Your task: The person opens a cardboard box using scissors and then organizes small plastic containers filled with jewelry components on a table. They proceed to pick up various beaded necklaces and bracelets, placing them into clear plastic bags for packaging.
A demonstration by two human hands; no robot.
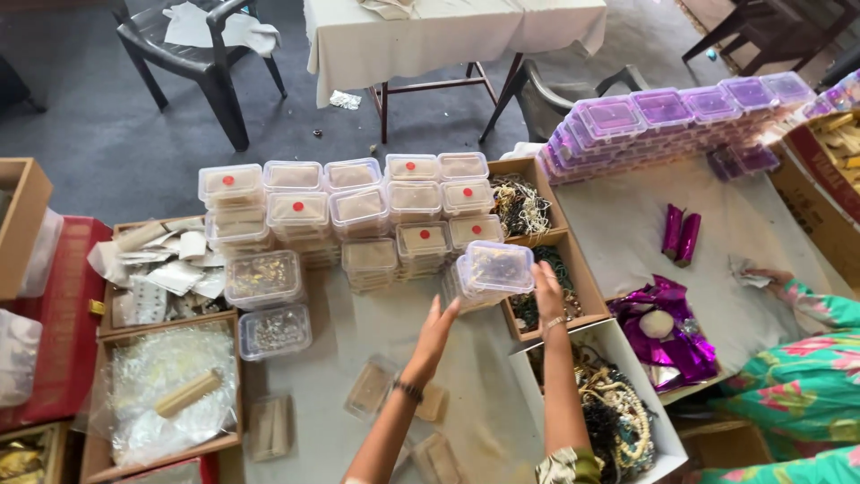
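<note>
both hands clasp one clear plastic box (pixel 494 267), left hand (pixel 436 333) cupping its 8 o'clock corner, right hand (pixel 546 289) bracing 4 o'clock, keeping it level beside the stacked boxes (pixel 358 211) at 10 o'clock

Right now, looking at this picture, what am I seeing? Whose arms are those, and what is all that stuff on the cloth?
There is no machine here. One camera sits on a person's head and looks down, so the two bare arms reaching up from the bottom are that person's own. The left hand and the right hand together lift a clear lidded box with small items inside. In front of them stand stacks of clear boxes, several marked with red dots. Open cardboard boxes to the right hold tangled bead jewellery. Farther right is a row of purple-tinted boxes. The flowered sleeve at the right edge belongs to another person.
</note>
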